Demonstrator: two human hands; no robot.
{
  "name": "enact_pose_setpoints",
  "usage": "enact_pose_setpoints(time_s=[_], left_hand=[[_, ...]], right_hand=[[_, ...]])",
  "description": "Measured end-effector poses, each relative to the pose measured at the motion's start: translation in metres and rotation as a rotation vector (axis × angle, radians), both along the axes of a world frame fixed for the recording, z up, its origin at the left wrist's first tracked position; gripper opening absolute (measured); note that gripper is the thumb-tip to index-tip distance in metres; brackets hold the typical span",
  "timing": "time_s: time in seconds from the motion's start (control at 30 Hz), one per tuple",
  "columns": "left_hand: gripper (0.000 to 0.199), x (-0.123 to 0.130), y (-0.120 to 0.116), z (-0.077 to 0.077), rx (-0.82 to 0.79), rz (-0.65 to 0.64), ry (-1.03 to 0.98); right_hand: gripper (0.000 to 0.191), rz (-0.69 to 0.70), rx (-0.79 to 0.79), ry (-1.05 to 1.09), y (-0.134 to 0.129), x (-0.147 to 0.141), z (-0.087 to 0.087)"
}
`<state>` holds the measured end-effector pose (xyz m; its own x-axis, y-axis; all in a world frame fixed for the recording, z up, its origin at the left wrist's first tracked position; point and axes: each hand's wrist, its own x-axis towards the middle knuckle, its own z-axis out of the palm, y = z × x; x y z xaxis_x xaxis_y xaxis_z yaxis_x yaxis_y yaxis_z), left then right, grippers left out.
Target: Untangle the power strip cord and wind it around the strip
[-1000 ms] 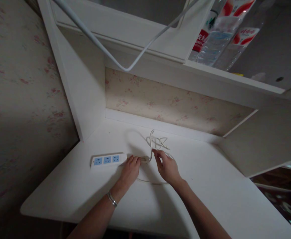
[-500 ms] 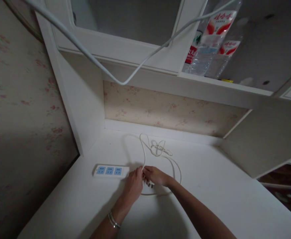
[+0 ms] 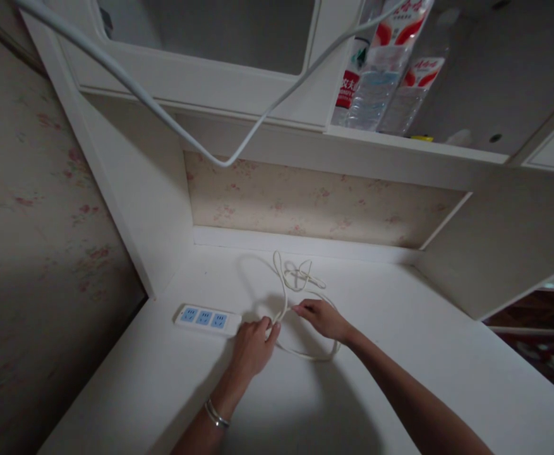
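Note:
A white power strip (image 3: 229, 324) with blue socket faces lies on the white desktop, just left of my hands. My left hand (image 3: 252, 346) is closed on its pale power cord (image 3: 285, 284), fingers pinched near the strip's right end. To the right, my right hand (image 3: 321, 317) pinches part of the same cord between thumb and finger. One loop of cord stands up between the hands, and another curves round on the desk below. A loose tangle of cord lies behind them. The plug is not visible now.
A thick pale cable (image 3: 224, 163) hangs in a V across the view, close to the camera. Overhead, a white cabinet holds clear plastic bottles (image 3: 376, 82) on its open shelf (image 3: 414, 142). A side panel (image 3: 129, 189) bounds the desk at left; a flowered wall (image 3: 277, 196) lies behind.
My right hand has moved right and slightly up, away from my left hand, drawing the cord. The plug prongs seen earlier below my right hand no longer show. The view has shifted slightly.

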<state>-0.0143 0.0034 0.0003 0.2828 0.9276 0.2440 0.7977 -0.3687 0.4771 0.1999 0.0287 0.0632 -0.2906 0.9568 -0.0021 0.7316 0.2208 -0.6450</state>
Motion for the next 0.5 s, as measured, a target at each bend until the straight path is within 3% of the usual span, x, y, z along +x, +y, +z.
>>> enact_pose_setpoints(time_s=[0.13, 0.2, 0.27, 0.37, 0.5], left_hand=[[0.047, -0.006, 0.006, -0.005, 0.054, -0.009, 0.028], [0.044, -0.009, 0.009, -0.009, 0.084, -0.005, 0.04], [0.04, -0.01, 0.012, -0.012, 0.107, 0.011, 0.047], [0.033, -0.009, 0.015, -0.014, 0.113, 0.055, 0.068], [0.024, -0.004, 0.016, -0.017, 0.113, 0.053, 0.059]], right_hand=[[0.048, -0.273, 0.088, -0.006, -0.001, 0.065, 0.014], [0.05, -0.472, 0.066, 0.014, -0.004, 0.103, 0.016], [0.049, -0.581, 0.039, 0.057, -0.01, 0.137, 0.012], [0.046, -0.644, 0.016, 0.165, -0.025, 0.169, 0.0], [0.05, -0.536, -0.129, 0.297, -0.043, 0.162, -0.011]])
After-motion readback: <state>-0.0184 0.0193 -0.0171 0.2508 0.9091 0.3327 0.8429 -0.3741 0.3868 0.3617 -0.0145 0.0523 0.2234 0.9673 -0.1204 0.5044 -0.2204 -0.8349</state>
